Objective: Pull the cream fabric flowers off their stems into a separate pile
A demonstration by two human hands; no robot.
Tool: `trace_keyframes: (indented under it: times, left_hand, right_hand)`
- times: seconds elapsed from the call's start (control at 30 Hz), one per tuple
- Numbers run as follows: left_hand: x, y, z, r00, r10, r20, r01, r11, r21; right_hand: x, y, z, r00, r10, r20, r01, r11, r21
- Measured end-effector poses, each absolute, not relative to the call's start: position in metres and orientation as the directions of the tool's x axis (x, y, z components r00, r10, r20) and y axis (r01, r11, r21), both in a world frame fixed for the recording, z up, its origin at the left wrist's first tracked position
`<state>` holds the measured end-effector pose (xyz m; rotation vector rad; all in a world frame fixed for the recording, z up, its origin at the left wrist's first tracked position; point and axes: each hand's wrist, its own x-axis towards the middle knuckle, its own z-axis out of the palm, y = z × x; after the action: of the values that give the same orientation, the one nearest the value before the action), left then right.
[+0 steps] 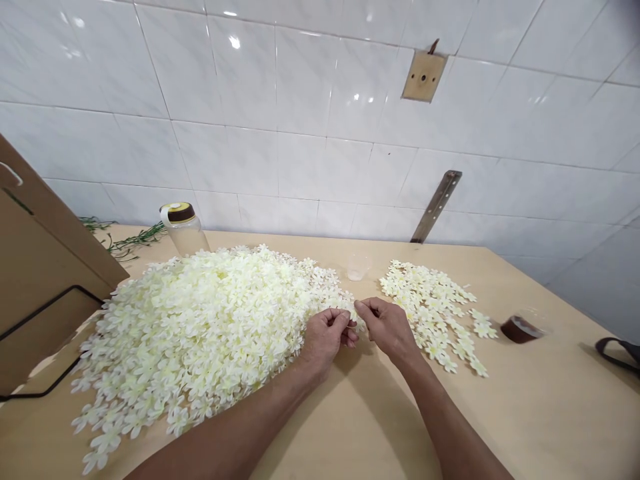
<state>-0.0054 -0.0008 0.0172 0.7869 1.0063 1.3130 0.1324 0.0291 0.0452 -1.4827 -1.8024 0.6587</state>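
Note:
My left hand [327, 337] is closed in a pinch at the right edge of a large heap of white artificial flowers [210, 320]. Thumb and forefinger meet on something too small to make out. Close beside it, my right hand [390, 325] pinches what looks like a single white artificial flower [360, 321], partly hidden between the two hands. Both hands are just above the table, fingertips nearly touching. To the right of my right hand lies a smaller, flatter spread of pale yellow-white flowers [435, 300].
A small clear cup [357, 269] stands behind my hands. At right are a cup of dark liquid [523, 328] and a black strap [620, 350]. A lidded bottle [185, 230], green stems [140, 239] and a cardboard box [45, 267] are at left. A metal bracket [436, 207] leans by the wall.

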Motion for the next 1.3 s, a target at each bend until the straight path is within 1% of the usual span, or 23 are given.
trace_keyframes:
  times: [0.1, 0.2, 0.3, 0.37, 0.43, 0.5, 0.57, 0.63, 0.67, 0.73, 0.8, 0.9, 1.13, 1.3]
  left_hand:
    - [-0.004, -0.002, 0.016, -0.039, 0.991, -0.130, -0.379, 0.105, 0.919]
    - [-0.004, -0.001, 0.014, -0.058, 0.992, -0.112, -0.378, 0.082, 0.922]
    - [-0.003, -0.001, 0.012, -0.073, 0.991, -0.108, -0.380, 0.073, 0.922]
    - [-0.003, -0.001, 0.012, -0.076, 0.992, -0.105, -0.378, 0.069, 0.923]
    - [-0.003, -0.002, 0.013, -0.075, 0.993, -0.096, -0.367, 0.063, 0.928]
    - [-0.002, -0.003, 0.013, -0.070, 0.994, -0.085, -0.347, 0.056, 0.936]
    - [-0.002, -0.003, 0.013, -0.069, 0.995, -0.072, -0.326, 0.046, 0.944]
    - [-0.002, -0.003, 0.013, -0.074, 0.995, -0.062, -0.310, 0.036, 0.950]
    - [-0.002, -0.002, 0.012, -0.079, 0.995, -0.059, -0.304, 0.032, 0.952]
    - [-0.003, 0.000, 0.011, -0.093, 0.994, -0.059, -0.304, 0.028, 0.952]
    - [-0.005, 0.002, 0.011, -0.111, 0.992, -0.063, -0.312, 0.026, 0.950]
    - [-0.006, 0.004, 0.011, -0.121, 0.991, -0.058, -0.324, 0.016, 0.946]
    - [-0.006, 0.003, 0.010, -0.093, 0.995, -0.045, -0.326, 0.013, 0.945]
    - [-0.005, 0.001, 0.011, -0.081, 0.994, -0.069, -0.387, 0.032, 0.922]
  right_hand:
    - [0.135, 0.032, 0.043, -0.055, 0.991, 0.123, 0.467, 0.135, -0.874]
    - [0.142, 0.037, 0.040, 0.030, 0.990, 0.140, 0.350, 0.120, -0.929]
    - [0.149, 0.042, 0.039, 0.169, 0.965, 0.201, 0.341, 0.134, -0.930]
    - [0.152, 0.045, 0.039, 0.251, 0.931, 0.266, 0.384, 0.157, -0.910]
    - [0.151, 0.045, 0.040, 0.288, 0.899, 0.329, 0.436, 0.183, -0.881]
    - [0.148, 0.044, 0.042, 0.216, 0.917, 0.337, 0.450, 0.213, -0.867]
    - [0.145, 0.042, 0.044, 0.071, 0.956, 0.286, 0.447, 0.226, -0.866]
    - [0.143, 0.039, 0.047, -0.017, 0.965, 0.261, 0.477, 0.238, -0.846]
    - [0.143, 0.037, 0.048, -0.023, 0.959, 0.283, 0.504, 0.256, -0.825]
    - [0.144, 0.034, 0.049, -0.046, 0.926, 0.374, 0.541, 0.337, -0.770]
    - [0.144, 0.032, 0.048, -0.131, 0.887, 0.444, 0.537, 0.440, -0.720]
    - [0.142, 0.032, 0.043, -0.240, 0.853, 0.464, 0.520, 0.516, -0.681]
    - [0.138, 0.033, 0.039, -0.269, 0.854, 0.444, 0.541, 0.516, -0.665]
    - [0.136, 0.031, 0.043, -0.270, 0.855, 0.442, 0.538, 0.515, -0.667]
